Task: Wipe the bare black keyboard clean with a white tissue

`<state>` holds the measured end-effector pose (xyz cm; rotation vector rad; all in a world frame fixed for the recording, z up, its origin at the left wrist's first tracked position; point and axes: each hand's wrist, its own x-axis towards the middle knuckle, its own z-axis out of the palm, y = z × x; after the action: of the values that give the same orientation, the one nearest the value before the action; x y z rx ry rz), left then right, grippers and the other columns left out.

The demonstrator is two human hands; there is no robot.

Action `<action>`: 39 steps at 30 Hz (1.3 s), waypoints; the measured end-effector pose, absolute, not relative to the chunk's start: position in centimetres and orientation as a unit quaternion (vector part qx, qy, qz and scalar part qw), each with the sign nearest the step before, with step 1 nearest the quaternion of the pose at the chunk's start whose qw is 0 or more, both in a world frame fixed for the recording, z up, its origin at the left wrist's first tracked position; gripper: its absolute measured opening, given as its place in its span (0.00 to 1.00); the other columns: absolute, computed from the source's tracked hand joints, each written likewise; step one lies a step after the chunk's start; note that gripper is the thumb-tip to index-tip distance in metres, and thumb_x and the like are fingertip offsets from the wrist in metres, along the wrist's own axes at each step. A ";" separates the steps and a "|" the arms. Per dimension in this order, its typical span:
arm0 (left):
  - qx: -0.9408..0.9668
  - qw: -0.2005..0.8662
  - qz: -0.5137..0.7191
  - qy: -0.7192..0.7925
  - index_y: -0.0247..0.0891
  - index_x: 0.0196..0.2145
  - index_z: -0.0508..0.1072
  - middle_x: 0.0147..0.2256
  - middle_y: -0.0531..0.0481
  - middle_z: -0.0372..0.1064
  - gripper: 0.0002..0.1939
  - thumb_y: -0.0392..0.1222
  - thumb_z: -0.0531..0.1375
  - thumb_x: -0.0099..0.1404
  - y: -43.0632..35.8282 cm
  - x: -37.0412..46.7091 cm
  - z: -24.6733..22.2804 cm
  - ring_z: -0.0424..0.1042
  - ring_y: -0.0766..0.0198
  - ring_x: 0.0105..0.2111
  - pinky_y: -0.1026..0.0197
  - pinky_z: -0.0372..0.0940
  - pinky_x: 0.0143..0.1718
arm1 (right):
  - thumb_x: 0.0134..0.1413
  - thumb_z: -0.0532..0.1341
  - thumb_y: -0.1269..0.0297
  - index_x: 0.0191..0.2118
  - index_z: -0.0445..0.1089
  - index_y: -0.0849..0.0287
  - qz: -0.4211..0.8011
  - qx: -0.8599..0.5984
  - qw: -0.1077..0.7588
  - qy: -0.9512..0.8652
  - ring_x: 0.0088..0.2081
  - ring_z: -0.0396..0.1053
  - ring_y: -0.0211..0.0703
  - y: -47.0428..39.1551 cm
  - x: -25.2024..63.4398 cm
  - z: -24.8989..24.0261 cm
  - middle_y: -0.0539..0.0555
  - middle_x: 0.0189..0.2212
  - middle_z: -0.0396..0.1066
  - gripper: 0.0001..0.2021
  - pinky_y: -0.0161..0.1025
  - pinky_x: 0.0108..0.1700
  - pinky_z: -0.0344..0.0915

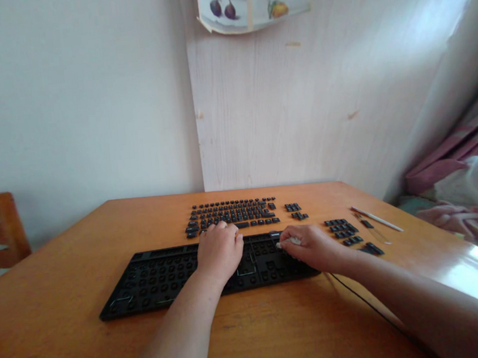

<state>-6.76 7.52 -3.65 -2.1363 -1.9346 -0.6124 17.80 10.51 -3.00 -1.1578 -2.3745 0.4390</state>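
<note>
A black keyboard [160,281], its keycaps removed, lies slightly slanted on the wooden table. My left hand [220,248] rests across its middle, fingers bent together over the far edge; their tips are hidden. Over the right part of the keyboard, my right hand [314,246] is closed on a crumpled white tissue [290,242] that pokes out at the fingertips. Just behind the keyboard, loose black keycaps [231,212] are laid out in rows. More keycaps [341,228] stand in small rows to the right of my right hand.
Two small keycap groups [296,210] sit back right of the main rows. A white pen-like stick [377,218] and a thin wire tool [379,235] lie at the right. A black cable [363,300] runs beneath my right arm. A wooden chair [7,229] stands left; a wall closes the back.
</note>
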 end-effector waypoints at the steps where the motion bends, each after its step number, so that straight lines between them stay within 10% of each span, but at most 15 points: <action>1: -0.722 0.093 -0.204 -0.655 0.42 0.35 0.75 0.38 0.45 0.72 0.13 0.44 0.52 0.67 7.5 -6.7 -3.8 0.68 0.55 0.40 0.55 0.60 0.41 | 0.57 0.58 0.62 0.35 0.74 0.58 0.151 -0.422 0.222 -0.866 0.28 0.66 0.38 10.6 17.5 -2.9 0.51 0.27 0.73 0.09 0.34 0.31 0.58; 27: -0.704 0.038 -0.240 -0.667 0.42 0.37 0.77 0.42 0.42 0.73 0.13 0.50 0.56 0.65 7.5 -6.3 -4.5 0.67 0.48 0.46 0.47 0.62 0.45 | 0.52 0.57 0.65 0.34 0.75 0.55 -0.064 -0.471 -0.003 -0.880 0.33 0.70 0.46 10.1 12.0 -0.3 0.56 0.32 0.76 0.09 0.37 0.30 0.51; 39: -0.702 0.049 -0.239 -0.669 0.41 0.36 0.76 0.41 0.42 0.73 0.12 0.49 0.57 0.65 7.5 -6.2 -4.6 0.68 0.47 0.45 0.46 0.62 0.44 | 0.51 0.59 0.67 0.33 0.76 0.56 0.033 -0.440 0.018 -0.897 0.32 0.70 0.43 11.2 13.0 -0.5 0.53 0.29 0.76 0.08 0.36 0.33 0.57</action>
<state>-6.20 7.53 -4.58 -2.1404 -2.0393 -0.7271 13.03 11.24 -0.49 -1.3680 -2.7860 0.1027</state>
